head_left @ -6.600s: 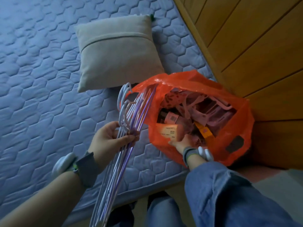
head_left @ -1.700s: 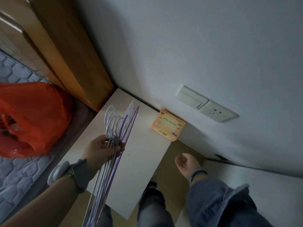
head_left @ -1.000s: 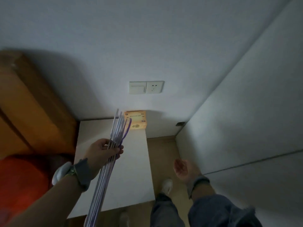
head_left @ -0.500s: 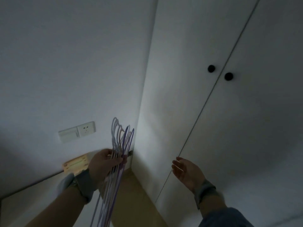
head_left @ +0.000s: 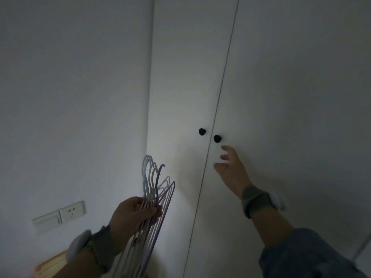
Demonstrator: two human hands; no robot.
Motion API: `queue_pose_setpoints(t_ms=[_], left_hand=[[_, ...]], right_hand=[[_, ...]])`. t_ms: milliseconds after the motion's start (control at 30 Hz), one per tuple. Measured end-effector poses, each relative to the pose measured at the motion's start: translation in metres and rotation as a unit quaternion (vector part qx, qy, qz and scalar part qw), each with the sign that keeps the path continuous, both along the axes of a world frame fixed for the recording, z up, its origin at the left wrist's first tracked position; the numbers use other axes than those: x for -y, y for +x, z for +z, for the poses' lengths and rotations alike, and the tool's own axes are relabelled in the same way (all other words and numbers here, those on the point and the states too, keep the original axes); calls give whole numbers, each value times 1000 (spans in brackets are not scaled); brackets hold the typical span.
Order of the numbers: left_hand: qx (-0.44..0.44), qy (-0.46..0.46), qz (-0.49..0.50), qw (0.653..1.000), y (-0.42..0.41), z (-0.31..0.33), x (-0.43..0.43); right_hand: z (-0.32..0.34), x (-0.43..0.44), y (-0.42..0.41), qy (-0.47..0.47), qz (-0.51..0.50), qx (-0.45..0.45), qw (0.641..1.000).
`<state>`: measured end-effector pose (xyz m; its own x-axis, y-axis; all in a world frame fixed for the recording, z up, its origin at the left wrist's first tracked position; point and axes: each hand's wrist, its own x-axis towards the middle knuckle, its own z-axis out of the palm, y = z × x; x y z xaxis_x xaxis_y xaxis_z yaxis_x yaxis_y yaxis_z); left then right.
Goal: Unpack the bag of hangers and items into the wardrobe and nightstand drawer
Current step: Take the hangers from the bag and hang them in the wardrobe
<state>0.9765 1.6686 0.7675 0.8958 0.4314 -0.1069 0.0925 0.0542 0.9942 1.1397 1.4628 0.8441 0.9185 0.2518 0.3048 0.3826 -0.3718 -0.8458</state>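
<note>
A white two-door wardrobe (head_left: 281, 97) fills the view ahead, both doors closed. Two round black knobs sit side by side at the door seam, the left knob (head_left: 202, 131) and the right knob (head_left: 217, 138). My right hand (head_left: 230, 171) is raised with fingers spread, its fingertips just below the right knob and apart from it. My left hand (head_left: 133, 214) grips a bundle of several thin hangers (head_left: 153, 189), white, yellow and purple, hooks pointing up. The orange bag is out of view.
A white wall (head_left: 70, 97) stands left of the wardrobe, with a switch and socket plate (head_left: 60, 215) low on it. A yellow packet (head_left: 51, 266) lies at the bottom left, partly behind my left forearm.
The view has swung from the bed and nightstand up to the wardrobe doors. My right hand has risen from waist height to just under the right knob. My left hand still holds the hangers.
</note>
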Motion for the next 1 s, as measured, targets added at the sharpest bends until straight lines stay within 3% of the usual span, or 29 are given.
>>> queue_pose_setpoints(t_ms=[300,600,800,1000], left_hand=[[1,59,47,997,-19,37,20],[-5,74,66,995,-48,42,11],[-15,26,46,998,-53,36,-13],[-13,37,-3,999,-63,35,-43]], right_hand=[[55,-27,51,-265,-53,73,960],[25,-48,32,-128,-81,115,982],[5,-69,-25,37,-66,134,988],[1,-73,-74,53,-90,129,986]])
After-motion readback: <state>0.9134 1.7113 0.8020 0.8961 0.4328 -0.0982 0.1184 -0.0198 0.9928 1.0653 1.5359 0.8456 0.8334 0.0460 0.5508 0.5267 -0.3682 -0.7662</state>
